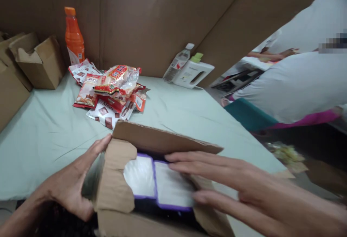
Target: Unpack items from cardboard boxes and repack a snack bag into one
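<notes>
"Where do things stand?"

"A left pack [139, 175] and a right pack [172, 184], both white-topped and purple-edged, sit side by side inside the open cardboard box [115, 190], front and centre. That much looks done. The far flap [162, 135] is up, so the box isn't closed, and a heap of snack packets [116, 88] lies outside it."

"And the hands?"

"The left hand [70, 181] is spread along the box's left side, thumb well apart from the fingers. The right hand [244, 179] reaches over the right pack, fingers straight, thumb apart; it's blurred, so I can't tell whether it touches."

"Any room to move?"

"Inside, a dark gap runs along the near side of the packs; its depth is hidden. The box is at the near edge of the desk [168, 103], the packets just beyond it. The wider gap is rightward, between the packets and the white jug [187, 74], with a cardboard wall [149, 23] behind. The right edge slants off beside the box."
</notes>
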Motion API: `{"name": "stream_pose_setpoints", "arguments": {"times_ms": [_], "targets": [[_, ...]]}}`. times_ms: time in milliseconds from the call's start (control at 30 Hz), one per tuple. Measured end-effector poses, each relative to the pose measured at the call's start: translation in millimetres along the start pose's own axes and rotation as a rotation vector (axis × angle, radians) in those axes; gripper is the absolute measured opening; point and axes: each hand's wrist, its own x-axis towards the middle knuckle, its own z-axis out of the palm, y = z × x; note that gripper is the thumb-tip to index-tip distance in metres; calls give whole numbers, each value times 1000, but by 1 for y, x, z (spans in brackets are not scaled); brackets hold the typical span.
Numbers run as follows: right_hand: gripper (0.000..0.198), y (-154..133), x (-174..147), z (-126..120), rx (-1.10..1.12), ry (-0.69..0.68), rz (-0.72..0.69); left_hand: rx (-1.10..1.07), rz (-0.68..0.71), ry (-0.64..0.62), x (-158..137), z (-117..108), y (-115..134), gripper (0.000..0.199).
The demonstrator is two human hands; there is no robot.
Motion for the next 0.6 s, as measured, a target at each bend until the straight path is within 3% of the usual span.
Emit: {"name": "stream_pose_setpoints", "arguments": {"times_ms": [100, 167, 300, 433, 600], "targets": [[56, -18, 29, 1, -77, -118, -60, -10, -57, -14, -5, -10, -2, 134], [61, -28, 37, 9, -175, -107, -90, -57, -74, -5, -12, -7, -11, 137], [57, -42, 44, 26, -332, 6, -109, -136, -90, 40, -21, 10, -29, 140], [39, -47, 48, 30, -283, 76, -24, -146, -29, 118, -17, 20, -32, 132], [51, -21, 20, 25, -213, 295, -36, -44, -27, 91, -14, 15, -32, 134]]}}
